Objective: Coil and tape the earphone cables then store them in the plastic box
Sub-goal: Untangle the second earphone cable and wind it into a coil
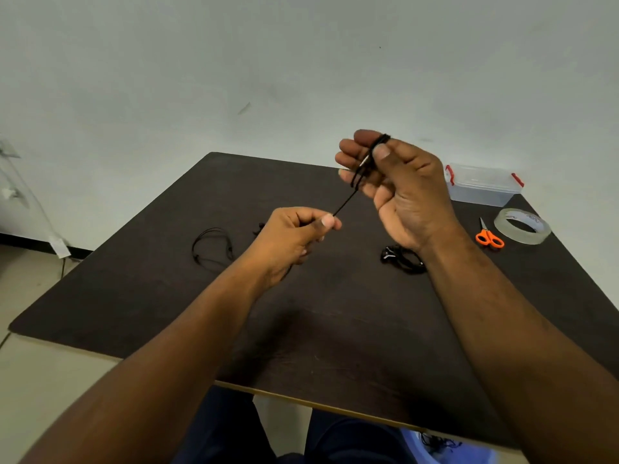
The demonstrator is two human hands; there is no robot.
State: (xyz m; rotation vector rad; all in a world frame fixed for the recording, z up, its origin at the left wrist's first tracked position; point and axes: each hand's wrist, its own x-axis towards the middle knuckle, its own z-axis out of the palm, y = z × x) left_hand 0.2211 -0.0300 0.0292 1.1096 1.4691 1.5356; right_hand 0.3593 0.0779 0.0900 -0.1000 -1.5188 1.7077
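Note:
My right hand (402, 192) is raised above the table with a black earphone cable (366, 162) wound in loops around its fingers, the thumb pressing on the loops. A taut strand (345, 202) runs down-left from the coil to my left hand (294, 236), which pinches it between thumb and forefinger. A clear plastic box with red latches (482, 184) stands at the table's far right, lid on. The clear tape roll (522, 226) lies in front of it. Two more black earphone cables lie on the table: a loose one (211, 249) at the left, a bundled one (402, 259) under my right wrist.
Orange-handled scissors (489, 236) lie just left of the tape roll. The dark table (335, 329) stands against a pale wall. A blue container with black cables (435, 443) sits below the table's near edge, beside my legs.

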